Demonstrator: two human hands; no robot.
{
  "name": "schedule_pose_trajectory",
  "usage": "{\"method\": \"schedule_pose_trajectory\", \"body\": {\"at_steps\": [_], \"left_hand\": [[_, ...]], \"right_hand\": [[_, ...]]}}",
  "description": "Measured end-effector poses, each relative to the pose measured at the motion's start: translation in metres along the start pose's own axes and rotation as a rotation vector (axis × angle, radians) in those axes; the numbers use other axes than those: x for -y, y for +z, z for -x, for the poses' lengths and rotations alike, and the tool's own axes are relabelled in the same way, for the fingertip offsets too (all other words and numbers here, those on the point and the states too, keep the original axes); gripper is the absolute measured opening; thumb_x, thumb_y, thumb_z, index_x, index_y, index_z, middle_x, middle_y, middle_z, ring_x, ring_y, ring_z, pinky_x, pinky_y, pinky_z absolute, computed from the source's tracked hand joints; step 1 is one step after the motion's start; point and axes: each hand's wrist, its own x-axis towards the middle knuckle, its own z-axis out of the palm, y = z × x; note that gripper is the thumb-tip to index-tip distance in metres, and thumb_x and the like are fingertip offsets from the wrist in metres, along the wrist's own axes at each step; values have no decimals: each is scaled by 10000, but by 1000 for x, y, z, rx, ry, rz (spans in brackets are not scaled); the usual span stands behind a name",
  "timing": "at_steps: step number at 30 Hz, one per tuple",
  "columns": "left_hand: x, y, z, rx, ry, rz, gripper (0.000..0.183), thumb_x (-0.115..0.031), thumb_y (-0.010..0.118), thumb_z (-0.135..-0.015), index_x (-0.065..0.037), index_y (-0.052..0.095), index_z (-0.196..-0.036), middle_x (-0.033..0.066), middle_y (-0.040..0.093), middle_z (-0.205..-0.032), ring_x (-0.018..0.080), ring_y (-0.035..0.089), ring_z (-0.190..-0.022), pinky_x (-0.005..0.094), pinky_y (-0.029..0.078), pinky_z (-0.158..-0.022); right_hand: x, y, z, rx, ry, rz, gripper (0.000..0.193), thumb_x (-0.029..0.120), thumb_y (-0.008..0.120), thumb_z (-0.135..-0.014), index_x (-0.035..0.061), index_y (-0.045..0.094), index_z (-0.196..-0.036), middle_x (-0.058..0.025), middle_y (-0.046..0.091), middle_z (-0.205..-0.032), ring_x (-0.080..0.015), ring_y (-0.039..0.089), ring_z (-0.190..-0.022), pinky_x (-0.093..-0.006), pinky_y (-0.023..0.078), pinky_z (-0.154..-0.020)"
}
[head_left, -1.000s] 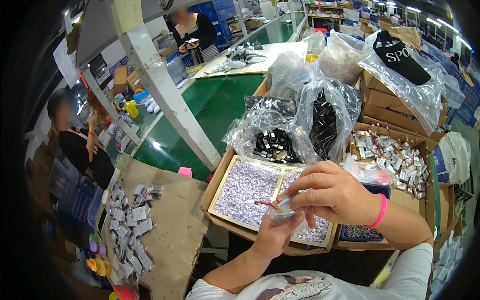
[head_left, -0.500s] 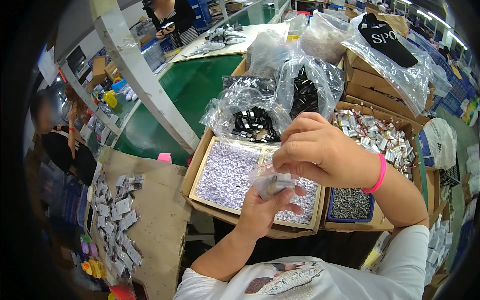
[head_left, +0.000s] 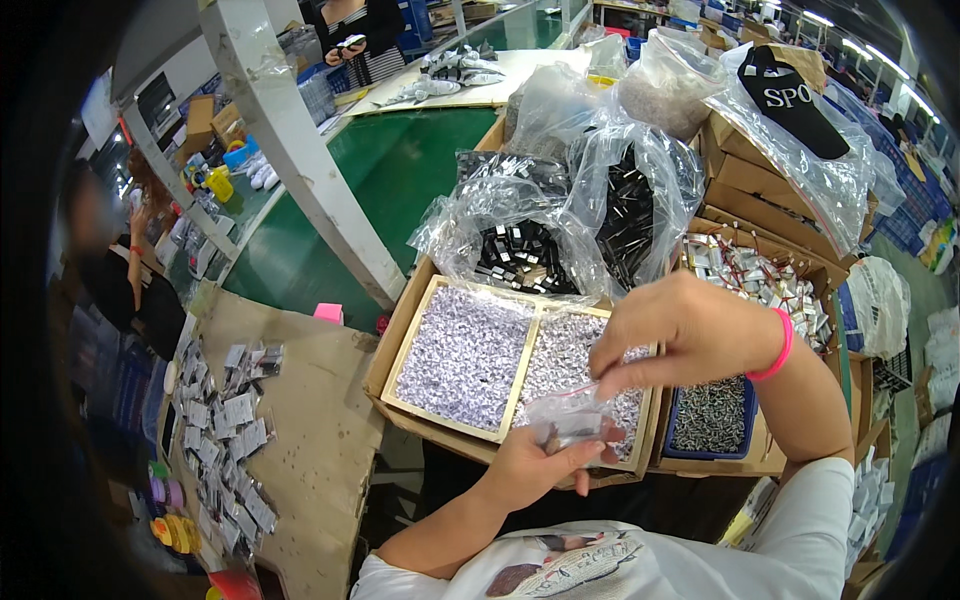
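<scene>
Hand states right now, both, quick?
Left hand: closed on a small clear bag.
Right hand: fingers curled at the bag's upper edge; can't tell if gripping it.

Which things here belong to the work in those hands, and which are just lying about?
Likely part of the work:
clear bag, held in the left hand, with the right hand by its upper edge
silvery parts with red wires
small packets on the brown surface

Apparently just lying about:
black cap
pink block
</scene>
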Motion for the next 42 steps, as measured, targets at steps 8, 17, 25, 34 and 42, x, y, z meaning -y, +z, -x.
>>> {"method": "schedule_pose_trajectory", "body": {"at_steps": [8, 17, 25, 34, 42], "left_hand": [[-10, -38, 23, -284, 115, 181, 300, -99, 563, -898, 13, 491, -1167, 245, 610, -1064, 352, 649, -888, 365, 557, -513], [-12, -43, 33, -303, 117, 100, 294, -107, 576, -895, 15, 494, -1149, 234, 612, -1059, 330, 642, -910, 353, 550, -538], [-10, -49, 33, -337, 94, 74, 289, -116, 576, -899, 14, 497, -1145, 231, 610, -1066, 317, 642, -907, 353, 545, -539], [-9, -40, 1, -247, 139, 11, 396, -38, 581, -877, -14, 435, -1244, 232, 575, -1149, 295, 613, -949, 353, 550, -624], [-12, -17, -14, -125, 71, -5, 448, -32, 584, -876, 19, 410, -1285, 220, 552, -1217, 294, 612, -977, 338, 554, -637]], "right_hand": [[-89, -8, -33, -34, 328, 502, 137, 171, 613, -825, 66, 684, -879, -106, 675, -816, -289, 653, -766, -343, 515, -693], [-156, 76, -100, 400, 537, 1333, 161, 218, 584, -815, 163, 734, -820, 12, 694, -904, -201, 607, -945, -310, 454, -719], [-179, 61, -87, 188, 299, 1173, 161, 165, 583, -789, 144, 724, -715, -38, 698, -765, -235, 680, -726, -338, 511, -582], [-96, 22, -56, -271, 197, 380, 178, 116, 589, -840, 36, 614, -998, -153, 672, -774, -270, 664, -682, -340, 521, -620], [-18, 25, -16, -322, 156, -204, 240, 53, 625, -852, 17, 604, -1088, -102, 681, -900, -145, 670, -830, -269, 515, -743]]}}
